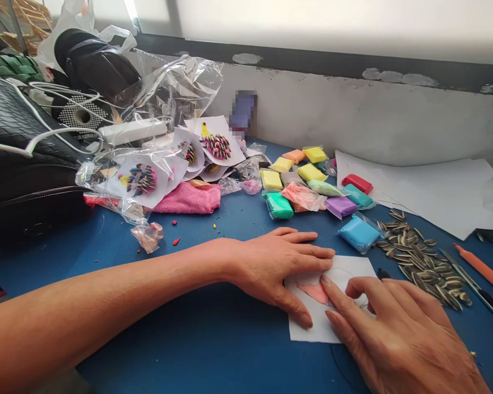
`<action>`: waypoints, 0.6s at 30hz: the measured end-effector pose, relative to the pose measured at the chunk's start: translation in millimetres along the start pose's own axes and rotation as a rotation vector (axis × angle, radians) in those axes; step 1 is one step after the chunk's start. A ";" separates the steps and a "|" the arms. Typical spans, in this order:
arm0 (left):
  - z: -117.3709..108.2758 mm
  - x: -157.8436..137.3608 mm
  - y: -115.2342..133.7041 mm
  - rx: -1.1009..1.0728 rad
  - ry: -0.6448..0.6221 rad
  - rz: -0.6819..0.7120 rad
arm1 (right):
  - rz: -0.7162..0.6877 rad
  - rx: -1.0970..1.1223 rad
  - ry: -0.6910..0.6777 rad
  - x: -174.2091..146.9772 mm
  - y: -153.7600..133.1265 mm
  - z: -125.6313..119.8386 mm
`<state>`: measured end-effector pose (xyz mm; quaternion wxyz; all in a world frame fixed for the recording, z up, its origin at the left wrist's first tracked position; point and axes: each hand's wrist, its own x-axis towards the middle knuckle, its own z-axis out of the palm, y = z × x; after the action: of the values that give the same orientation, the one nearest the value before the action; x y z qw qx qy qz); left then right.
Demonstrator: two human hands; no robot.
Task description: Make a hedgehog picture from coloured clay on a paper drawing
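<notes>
Surface, blue, smooth; clock directions taken from the small sheet.

1. Small rectangular sheet of white paper, thin dark outline drawn on it; flat on the surface, under both hands.
2. Flattened coral-pink patch, clay-like; on the small sheet, within the outline, between the hands.
3. Left hand, at 9 o'clock; palm down, grip spread, pinching nothing, fingers and thumb lying over the sheet's left part.
4. Right hand, at 4 o'clock; index fingertip touching the patch, thumb apart from it, other fingers curled; grip parted, pinching nothing.
5. Sky-blue plastic-wrapped block, at 1 o'clock.
6. Group of wrapped blocks in yellow, green, purple, orange and other colours, around 12 o'clock.
7. Loose heap of striped sunflower seeds, at 2 o'clock.
8. Orange pen-like stick, at 3 o'clock.
9. Pink folded terry cloth, at 10 o'clock.
10. White paper with seed-covered figure, between 10 and 11 o'clock.
</notes>
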<state>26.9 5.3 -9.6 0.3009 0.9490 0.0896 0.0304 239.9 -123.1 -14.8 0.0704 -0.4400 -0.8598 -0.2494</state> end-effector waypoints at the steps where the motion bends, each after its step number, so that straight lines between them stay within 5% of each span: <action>1: 0.1 0.1 -0.1 0.001 -0.002 -0.002 | -0.003 -0.004 -0.007 0.7 -0.5 -0.3; 18: 1.1 -0.4 -2.0 0.012 -0.003 0.010 | 0.017 0.111 0.068 -2.2 1.8 2.1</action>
<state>26.3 6.2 -11.6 0.2953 0.9512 0.0847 0.0301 242.9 -122.7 -16.7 0.1261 -0.4340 -0.8656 -0.2156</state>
